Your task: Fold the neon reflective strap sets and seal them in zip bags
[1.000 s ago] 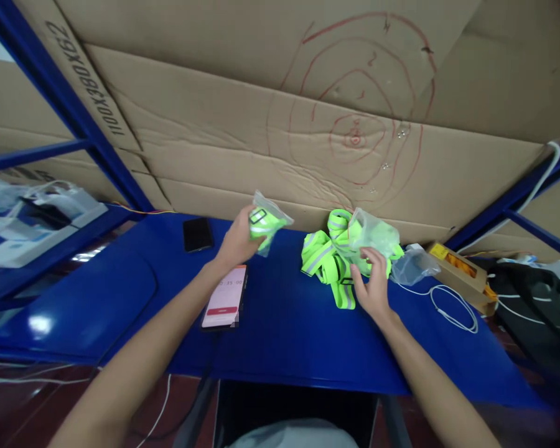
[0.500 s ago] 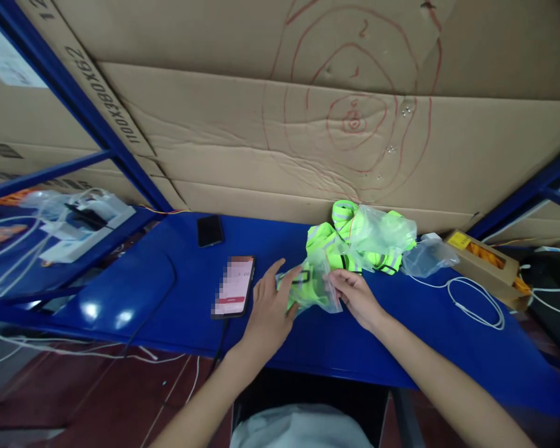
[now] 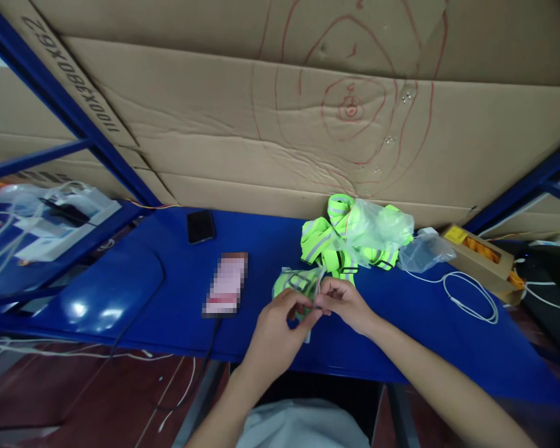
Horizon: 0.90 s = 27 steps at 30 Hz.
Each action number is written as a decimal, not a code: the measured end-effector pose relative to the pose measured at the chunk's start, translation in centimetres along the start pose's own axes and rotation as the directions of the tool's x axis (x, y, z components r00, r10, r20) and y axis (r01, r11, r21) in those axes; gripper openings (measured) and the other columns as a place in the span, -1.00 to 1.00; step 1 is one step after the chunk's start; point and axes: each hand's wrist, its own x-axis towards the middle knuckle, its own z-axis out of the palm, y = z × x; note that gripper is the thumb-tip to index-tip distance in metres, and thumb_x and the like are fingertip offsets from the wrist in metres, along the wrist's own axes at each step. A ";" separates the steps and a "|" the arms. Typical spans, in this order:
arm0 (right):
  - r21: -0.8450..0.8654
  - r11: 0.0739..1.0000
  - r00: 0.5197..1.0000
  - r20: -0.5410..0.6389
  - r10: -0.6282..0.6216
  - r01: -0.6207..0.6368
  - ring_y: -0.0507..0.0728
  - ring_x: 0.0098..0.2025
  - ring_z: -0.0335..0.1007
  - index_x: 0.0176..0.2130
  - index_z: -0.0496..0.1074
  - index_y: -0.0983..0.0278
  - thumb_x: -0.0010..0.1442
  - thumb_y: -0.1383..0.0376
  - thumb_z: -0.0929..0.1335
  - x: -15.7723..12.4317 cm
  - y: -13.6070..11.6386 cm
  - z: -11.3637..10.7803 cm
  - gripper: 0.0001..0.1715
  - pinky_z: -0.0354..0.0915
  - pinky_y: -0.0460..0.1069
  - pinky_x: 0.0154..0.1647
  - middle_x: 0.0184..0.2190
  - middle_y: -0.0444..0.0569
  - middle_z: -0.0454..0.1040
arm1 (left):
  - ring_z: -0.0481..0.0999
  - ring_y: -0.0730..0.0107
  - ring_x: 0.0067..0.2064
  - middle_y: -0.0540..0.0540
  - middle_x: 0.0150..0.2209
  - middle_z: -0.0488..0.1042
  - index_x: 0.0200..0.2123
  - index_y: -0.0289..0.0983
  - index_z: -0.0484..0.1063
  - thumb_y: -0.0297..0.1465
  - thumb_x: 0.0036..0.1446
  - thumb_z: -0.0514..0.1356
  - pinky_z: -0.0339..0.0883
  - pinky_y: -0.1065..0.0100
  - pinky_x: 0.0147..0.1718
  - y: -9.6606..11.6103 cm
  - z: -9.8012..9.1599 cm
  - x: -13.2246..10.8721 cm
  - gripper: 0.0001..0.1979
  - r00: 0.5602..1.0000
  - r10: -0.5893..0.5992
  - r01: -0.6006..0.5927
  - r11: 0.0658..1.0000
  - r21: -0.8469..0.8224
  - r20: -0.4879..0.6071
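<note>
A clear plastic zip bag (image 3: 285, 277) with a folded neon-green reflective strap and a black buckle inside lies at the front of the blue table. My left hand (image 3: 284, 323) pinches the bag's right-hand edge between thumb and fingers. Right beside it, my right hand (image 3: 343, 303) has its fingertips closed on the same edge, close to the left thumb. Part of the bag is hidden behind my left hand. Just beyond lies a heap of neon-green reflective straps (image 3: 320, 239), with more clear plastic bags (image 3: 378, 225) over it.
On the left of the blue table (image 3: 135, 280) lie a lit phone (image 3: 226, 283) with a cable and a dark phone (image 3: 200, 226). To the right are a coiled white cable (image 3: 471, 280) and an open cardboard box (image 3: 480, 255). A cardboard panel (image 3: 191, 124) stands behind.
My left hand has gone from spread fingers over the bag to a pinch at its edge. Both hands are now close together, and the bag has turned and shifted slightly left.
</note>
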 end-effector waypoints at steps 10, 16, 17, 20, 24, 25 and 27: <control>-0.227 0.962 0.984 0.126 -0.124 0.150 -0.03 -0.45 0.18 -0.45 0.39 0.29 0.30 0.06 0.47 -1.0 -0.8 0.3 -0.56 0.13 -0.08 -0.38 -0.52 -0.18 0.30 | 0.38 0.47 -0.30 0.02 -0.37 0.45 -0.33 -0.27 0.48 -0.14 0.14 0.43 0.26 0.47 -0.26 -1.6 -0.9 -0.1 -0.67 0.949 -0.267 0.068 0.692 -0.719 -0.167; -0.039 0.995 0.996 -0.013 -0.093 0.092 0.13 -0.03 0.45 0.06 0.50 0.15 0.31 -0.15 0.40 0.0 0.0 0.6 -0.45 0.38 0.03 0.00 -0.01 0.03 0.51 | 0.61 0.31 -0.18 -0.06 -0.23 0.63 -0.26 -0.22 0.51 -0.12 0.05 0.49 0.50 0.40 -0.20 -0.8 -2.1 0.3 -0.63 0.864 -0.329 -0.177 0.512 -0.841 -0.382; 0.018 0.999 0.998 -0.057 -0.040 0.041 0.15 0.02 0.46 0.09 0.49 0.13 0.28 -0.21 0.39 0.4 0.1 0.8 -0.38 0.40 0.06 0.06 0.04 0.04 0.51 | 0.63 0.28 -0.18 -0.07 -0.21 0.65 -0.24 -0.22 0.53 -0.12 0.03 0.50 0.53 0.37 -0.21 -0.8 -2.4 0.3 -0.63 0.870 -0.344 -0.170 0.462 -0.870 -0.353; 0.097 0.991 0.987 -0.121 0.105 -0.094 0.15 -0.14 0.52 -0.09 0.56 0.20 0.16 -0.27 0.45 1.3 -0.4 1.0 -0.35 0.45 0.08 -0.02 -0.17 0.03 0.60 | 0.67 0.26 -0.13 -0.10 -0.12 0.67 -0.14 -0.23 0.60 -0.16 0.02 0.50 0.59 0.36 -0.17 -1.2 -2.9 0.6 -0.61 0.857 -0.442 -0.135 0.302 -0.944 -0.264; 0.024 1.000 0.957 -0.291 -0.012 0.020 0.06 -0.34 0.42 -0.27 0.58 0.21 0.06 -0.13 0.56 2.5 -4.8 -0.3 -0.50 0.39 -0.02 -0.20 -0.38 -0.09 0.55 | 0.65 0.35 -0.08 -0.05 -0.13 0.65 -0.19 -0.21 0.60 -0.24 0.14 0.44 0.58 0.44 -0.12 -1.8 -2.5 1.1 -0.78 0.854 -0.468 -0.148 0.199 -0.969 -0.227; -0.022 0.996 0.933 -0.348 -0.094 0.092 0.04 -0.32 0.41 -0.26 0.58 0.17 0.06 -0.10 0.57 2.9 -6.6 -0.7 -0.55 0.36 -0.05 -0.19 -0.36 -0.13 0.55 | 0.64 0.34 -0.06 -0.04 -0.12 0.64 -0.17 -0.19 0.59 -0.23 0.17 0.42 0.58 0.41 -0.12 -1.9 -2.2 1.1 -0.78 0.871 -0.442 -0.139 0.195 -0.971 -0.214; -0.325 0.896 0.810 -0.408 -0.421 0.302 0.06 -0.26 0.43 -0.25 0.61 0.17 0.10 -0.03 0.58 4.0 -10.5 -1.5 -0.63 0.33 -0.04 -0.16 -0.30 -0.12 0.58 | 0.63 0.27 -0.03 -0.05 -0.10 0.62 -0.11 -0.15 0.56 -0.18 0.17 0.42 0.60 0.32 -0.11 -2.0 -1.6 1.0 -0.72 0.907 -0.389 -0.092 0.199 -0.976 -0.165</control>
